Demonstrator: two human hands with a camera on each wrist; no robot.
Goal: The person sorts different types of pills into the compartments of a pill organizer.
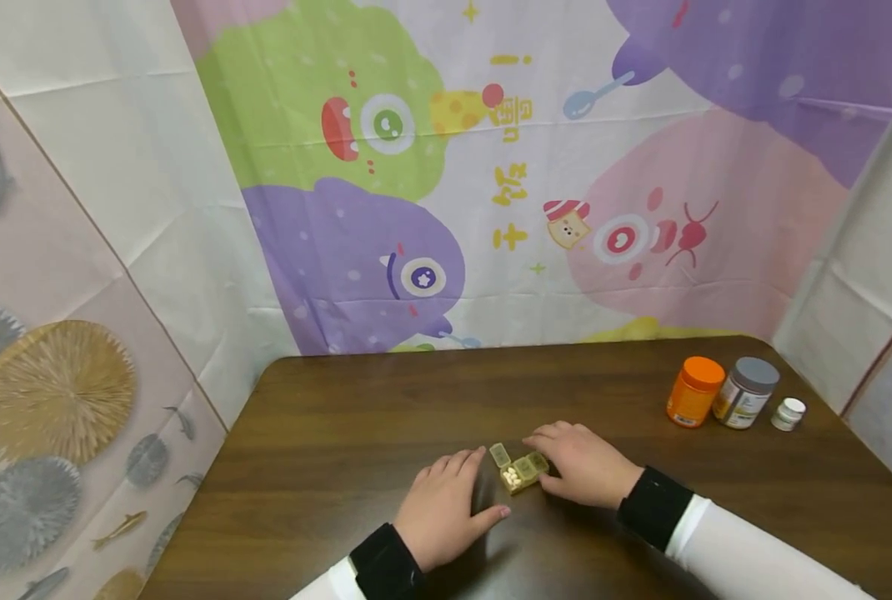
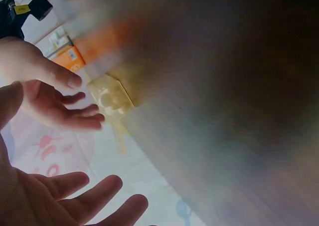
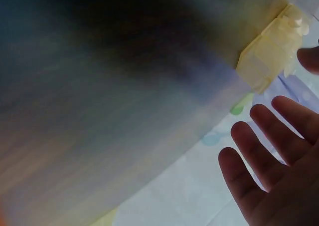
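Note:
A small see-through yellow pill box (image 1: 527, 468) sits on the brown table between the two hands. Its left-end lid (image 1: 500, 455) stands up, and white pills (image 1: 511, 477) fill the compartment beneath it; the other lids are down. To the left of the box, my left hand (image 1: 443, 507) holds nothing, its fingers spread and thumb pointing toward the box. My right hand (image 1: 590, 463) is at the box's right end, thumb and fingers apart on either side of it. In the right wrist view, relaxed fingers (image 3: 254, 158) show beside the pill box (image 3: 269, 54).
At the table's back right stand an orange bottle (image 1: 695, 392), a grey-lidded jar (image 1: 746, 393) and a small white-capped bottle (image 1: 789, 413). A cartoon-print cloth (image 1: 491, 250) hangs behind the table's back edge. Patterned cloth (image 1: 78, 467) hangs at the left.

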